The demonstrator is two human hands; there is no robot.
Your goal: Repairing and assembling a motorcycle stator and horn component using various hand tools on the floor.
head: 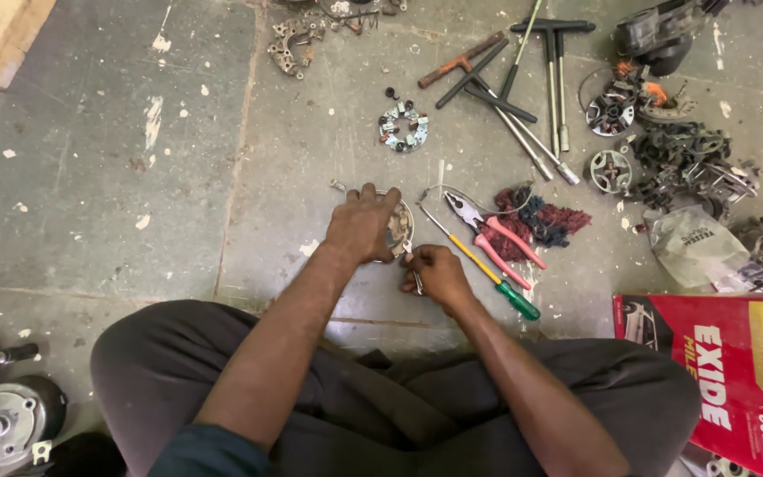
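A small round metal plate (398, 228), worn and rusty-looking, lies on the stone floor (108, 177) just in front of the person's crossed legs, and it is mostly covered by the left hand (362, 223), which is spread flat and pressing down on it with the fingers curled over its far edge. The right hand (432, 272) is closed around a thin metal tool (416, 279), its tip set against the plate's near edge, so the work on this part looks to be under way rather than finished; whether anything has yet come loose cannot be told, since the hands hide most of it. Just to the right lie a screwdriver (486, 268) with a yellow-and-green handle and pink-handled pliers (494, 235), both untouched, beside a bundle of red and dark rag (547, 221). Farther off, a similar round part with brushes (404, 126) sits alone, several long T-handled wrenches (532, 84) are crossed in a heap, and a pile of dismantled motor pieces (682, 155) fills the far right, above a red cardboard box (726, 371).
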